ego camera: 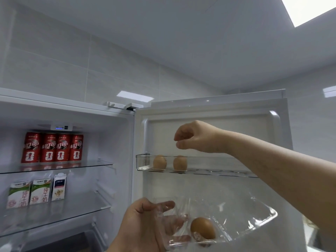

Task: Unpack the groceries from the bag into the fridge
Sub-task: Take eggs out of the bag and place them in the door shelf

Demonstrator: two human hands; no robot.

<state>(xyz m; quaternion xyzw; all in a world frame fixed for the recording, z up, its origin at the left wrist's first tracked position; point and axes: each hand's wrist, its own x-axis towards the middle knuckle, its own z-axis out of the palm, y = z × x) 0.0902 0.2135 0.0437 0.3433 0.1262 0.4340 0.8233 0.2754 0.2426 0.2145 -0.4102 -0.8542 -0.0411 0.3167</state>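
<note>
The fridge stands open. Its door's top clear shelf [143,161] holds two brown eggs, one at the left [159,162] and one to its right [180,163]. My right hand [195,137] hovers just above the right egg with fingers loosely curled and nothing in them. My left hand [145,226] grips a clear plastic egg carton [251,220] from below at the bottom centre. One brown egg [202,228] lies in the carton.
Several red cans [52,148] line the fridge's top glass shelf [98,163]. Three milk cartons [37,191] stand on the shelf below. A drawer shows at the bottom left. Tiled wall and ceiling lie above the fridge.
</note>
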